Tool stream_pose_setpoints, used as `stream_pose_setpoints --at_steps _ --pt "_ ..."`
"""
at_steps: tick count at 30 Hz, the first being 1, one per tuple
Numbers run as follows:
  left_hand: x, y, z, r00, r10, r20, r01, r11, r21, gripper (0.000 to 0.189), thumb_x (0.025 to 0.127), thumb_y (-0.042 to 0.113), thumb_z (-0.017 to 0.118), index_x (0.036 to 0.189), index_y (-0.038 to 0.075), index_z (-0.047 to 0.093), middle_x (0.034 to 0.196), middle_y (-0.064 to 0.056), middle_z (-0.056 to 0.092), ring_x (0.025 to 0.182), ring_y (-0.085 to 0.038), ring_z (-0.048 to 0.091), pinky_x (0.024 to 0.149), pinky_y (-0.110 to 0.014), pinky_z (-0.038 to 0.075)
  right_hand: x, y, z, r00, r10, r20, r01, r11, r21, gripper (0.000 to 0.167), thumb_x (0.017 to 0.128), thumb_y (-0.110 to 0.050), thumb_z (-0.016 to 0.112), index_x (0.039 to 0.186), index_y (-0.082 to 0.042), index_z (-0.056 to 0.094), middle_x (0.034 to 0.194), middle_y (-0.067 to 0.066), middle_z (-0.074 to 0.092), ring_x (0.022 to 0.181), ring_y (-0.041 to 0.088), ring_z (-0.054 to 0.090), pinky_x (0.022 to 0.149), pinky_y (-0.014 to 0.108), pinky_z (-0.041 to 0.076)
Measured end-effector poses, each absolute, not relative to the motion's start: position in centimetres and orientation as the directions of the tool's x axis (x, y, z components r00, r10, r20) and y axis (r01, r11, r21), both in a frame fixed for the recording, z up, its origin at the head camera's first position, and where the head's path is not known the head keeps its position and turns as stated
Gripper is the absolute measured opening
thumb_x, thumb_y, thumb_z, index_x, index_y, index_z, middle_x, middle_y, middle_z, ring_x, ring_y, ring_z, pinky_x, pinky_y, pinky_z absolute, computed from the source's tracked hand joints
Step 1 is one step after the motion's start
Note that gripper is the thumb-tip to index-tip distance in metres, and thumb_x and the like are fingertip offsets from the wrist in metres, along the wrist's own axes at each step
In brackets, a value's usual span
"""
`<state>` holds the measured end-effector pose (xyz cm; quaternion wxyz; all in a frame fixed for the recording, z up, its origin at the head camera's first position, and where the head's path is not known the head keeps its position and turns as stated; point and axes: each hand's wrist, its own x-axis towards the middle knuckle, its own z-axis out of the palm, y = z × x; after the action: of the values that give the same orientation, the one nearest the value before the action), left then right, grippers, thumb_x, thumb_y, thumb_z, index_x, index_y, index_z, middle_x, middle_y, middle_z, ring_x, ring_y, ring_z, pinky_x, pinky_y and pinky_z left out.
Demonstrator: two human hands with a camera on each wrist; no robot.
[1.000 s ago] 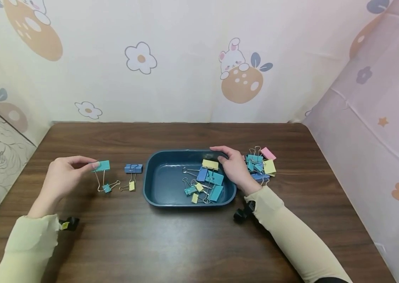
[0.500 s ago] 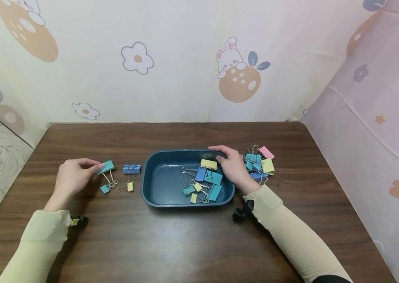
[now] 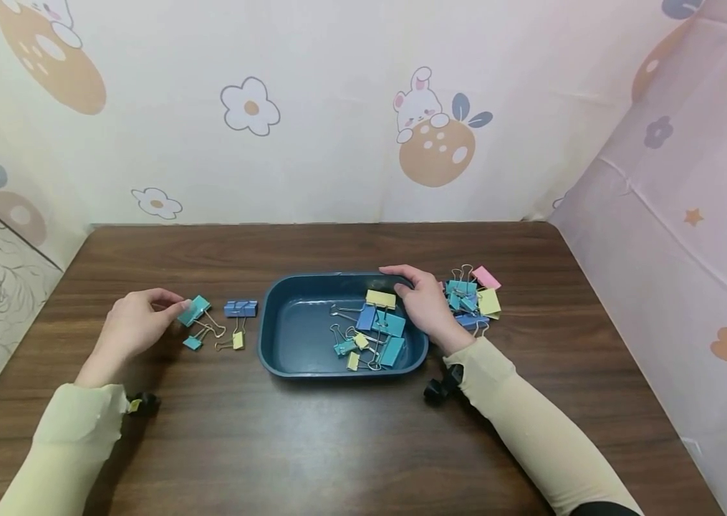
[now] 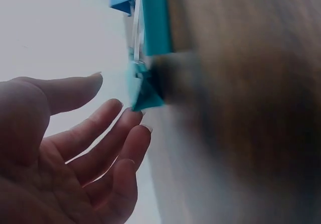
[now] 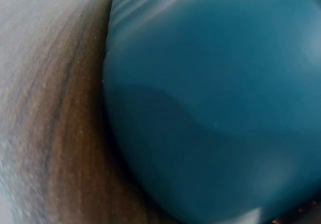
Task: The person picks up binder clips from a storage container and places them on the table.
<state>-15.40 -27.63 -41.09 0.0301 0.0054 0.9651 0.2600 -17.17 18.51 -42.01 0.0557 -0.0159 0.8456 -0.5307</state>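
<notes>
My left hand [image 3: 146,322] is beside a large turquoise binder clip [image 3: 194,311] lying on the table. In the left wrist view its thumb and fingers stand apart, with the turquoise clip [image 4: 145,91] just beyond the fingertips. A small turquoise binder clip [image 3: 192,343] lies at the large one's wire handles. To their right is a blue binder clip [image 3: 241,309] with a small yellow binder clip [image 3: 238,340] at its handles. My right hand [image 3: 429,304] grips the right end of a dark blue tray [image 3: 299,374], thumb over the rim; the right wrist view shows only the tray's outer wall [image 5: 210,98].
Several yellow, blue and turquoise binder clips [image 3: 389,325] lie in the tray's right half. Behind the right hand is a pile of pink, yellow, turquoise and blue clips [image 3: 466,297]. The wooden table [image 3: 311,444] meets a patterned cloth [image 3: 331,179] at its back edge.
My left hand has moved right, lowered the large turquoise clip with the small one onto the table beside the blue clip and let it go. The right hand stays on the tray.
</notes>
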Motion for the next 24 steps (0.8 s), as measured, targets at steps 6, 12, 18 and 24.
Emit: stream_pose_setpoints --at_steps 6,12,18,24 --pt "-14.9 -26.4 -39.5 -0.999 0.049 0.004 0.043 0.849 0.526 0.045 0.097 0.054 0.056 0.111 0.014 0.071 0.100 -0.012 0.072 0.092 -0.031 0.063 0.071 -0.042 0.044 -17.2 18.5 -41.9 -0.993 -0.083 -0.084 0.040 0.433 -0.901 0.039 0.102 -0.003 0.048 0.131 -0.022 0.065 0.143 0.004 0.055 0.136 0.026 0.042 0.114 0.058 0.017" --pt "-13.9 -23.4 -37.2 -0.987 0.145 0.074 0.160 0.792 0.589 0.032 0.096 0.047 0.062 0.105 0.018 0.072 0.094 -0.004 0.073 0.083 -0.023 0.068 0.067 -0.036 0.048 -17.2 18.5 -41.9 -0.993 -0.085 -0.081 0.037 0.431 -0.902 0.040 0.102 -0.002 0.048 0.132 -0.022 0.065 0.144 0.004 0.054 0.127 0.028 0.049 0.108 0.052 0.030" --pt "-13.2 -20.3 -36.1 -0.934 0.312 0.172 0.349 0.698 0.626 0.011 0.094 0.031 0.071 0.099 0.021 0.073 0.086 0.003 0.072 0.071 -0.016 0.064 0.062 -0.029 0.052 -17.3 18.5 -42.3 -0.994 -0.091 -0.063 0.017 0.436 -0.900 0.041 0.102 -0.001 0.048 0.132 -0.023 0.065 0.144 0.001 0.053 0.112 0.025 0.053 0.087 0.041 0.036" --pt "-12.8 -16.3 -35.9 -0.863 0.472 0.178 0.469 0.622 0.627 0.007 0.092 0.026 0.074 0.098 0.023 0.073 0.088 0.013 0.068 0.077 -0.007 0.062 0.066 -0.029 0.053 -17.3 18.5 -42.3 -0.994 -0.090 -0.064 0.019 0.433 -0.901 0.040 0.102 -0.001 0.048 0.131 -0.023 0.065 0.143 0.001 0.054 0.130 0.023 0.047 0.103 0.048 0.033"
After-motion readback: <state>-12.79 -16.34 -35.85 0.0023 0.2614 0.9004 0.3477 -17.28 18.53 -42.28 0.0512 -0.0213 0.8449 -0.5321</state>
